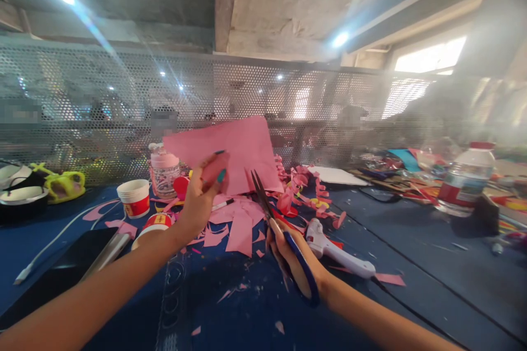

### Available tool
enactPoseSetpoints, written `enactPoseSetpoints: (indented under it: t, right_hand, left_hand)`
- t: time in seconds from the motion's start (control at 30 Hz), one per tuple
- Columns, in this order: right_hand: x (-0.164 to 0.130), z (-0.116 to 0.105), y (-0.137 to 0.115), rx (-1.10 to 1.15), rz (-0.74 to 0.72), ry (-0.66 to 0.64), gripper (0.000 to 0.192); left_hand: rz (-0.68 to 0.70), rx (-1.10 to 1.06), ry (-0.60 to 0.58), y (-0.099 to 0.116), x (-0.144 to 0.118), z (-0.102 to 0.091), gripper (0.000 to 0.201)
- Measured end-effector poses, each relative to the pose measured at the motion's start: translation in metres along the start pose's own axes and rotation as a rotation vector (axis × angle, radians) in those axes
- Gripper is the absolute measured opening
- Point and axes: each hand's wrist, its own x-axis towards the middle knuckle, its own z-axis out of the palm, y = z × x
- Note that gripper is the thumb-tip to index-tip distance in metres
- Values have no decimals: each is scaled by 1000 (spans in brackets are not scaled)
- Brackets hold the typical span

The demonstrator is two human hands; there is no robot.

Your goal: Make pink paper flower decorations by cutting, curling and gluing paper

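My left hand [203, 189] holds up a sheet of pink paper [234, 148] by its lower left edge, above the blue table [411, 241]. My right hand [292, 255] grips blue-handled scissors [272, 219]; their dark blades are parted and point up at the sheet's lower right edge. Pink paper scraps [236, 225] lie on the table under the sheet.
A white glue gun [337, 249] lies just right of my right hand. Curled pink strips [300, 186], a small pink bottle [163, 170], two paper cups [134, 197], a dark phone [74, 263], a cable and a plastic water bottle [465, 178] stand around. A perforated metal screen [102, 98] backs the table.
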Motion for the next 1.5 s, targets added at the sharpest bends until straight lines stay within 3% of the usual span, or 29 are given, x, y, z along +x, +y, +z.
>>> enactPoseSetpoints:
  t: [0.1,0.17,0.27,0.43,0.57,0.67,0.77,0.87,0.97,1.03,1.17,1.33,1.5]
  right_hand:
    - [1,-2,1,14,-20,-56,49]
    - [3,-2,-1,63,20,-4,48]
    - [10,-2,-9,177,115,125,50]
    - [25,-9,-22,454,173,252,49]
    - [29,-15,-19,506,203,316,39]
    - [27,-17,-11,429,143,262,38]
    - [25,-15,-7,450,93,218,32]
    - [25,-12,-10,569,127,256,27]
    - [24,-9,-14,655,175,325,28]
    - [23,-8,-14,673,175,337,28]
    - [21,-6,-13,645,162,274,27]
    - [20,-5,-11,499,125,208,31]
    - [15,-5,-8,215,99,66,49]
  left_hand:
    - [78,97,151,-5,10,-10,49]
    - [93,80,184,-5,12,-13,53]
    - [67,30,113,-1,12,-9,57]
    - [-87,49,-174,-4,9,-3,55]
    - [-47,82,-260,-11,9,-5,49]
    - [-61,45,-262,-11,8,-5,49]
    - [-114,-68,-153,-8,4,-3,56]
    - [-198,-244,-75,-7,-4,1,59]
    - [-298,-361,-90,-9,-12,7,61]
    - [-393,-309,-141,-11,-17,11,60]
    - [-470,-144,-230,-15,-21,16,53]
    - [-415,-134,-94,-18,-14,11,54]
    - [-219,-205,1,-13,0,2,53]
